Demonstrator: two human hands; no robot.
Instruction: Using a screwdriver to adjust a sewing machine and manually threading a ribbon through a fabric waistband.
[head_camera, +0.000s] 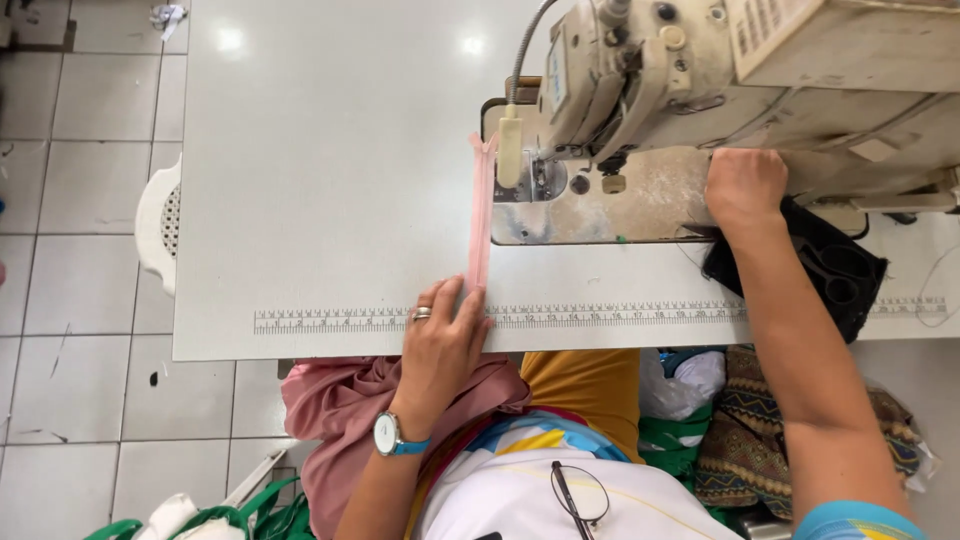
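A narrow pink fabric strip (480, 210) lies straight on the white sewing table (330, 150), running from the machine's needle area to the table's front edge. My left hand (445, 335), with a ring and a wristwatch, presses flat on the near end of the strip, over the printed ruler (620, 314). My right hand (745, 185) reaches under the arm of the cream industrial sewing machine (720, 70), fingers curled against the machine bed (640, 200); what it grips is hidden. More pink cloth (350, 410) is bunched in my lap.
A black cloth (830, 265) lies on the table by my right forearm. A white plastic chair (160, 225) stands left of the table on the tiled floor. Patterned fabric (750, 420) and green bags (250, 515) sit below the table edge.
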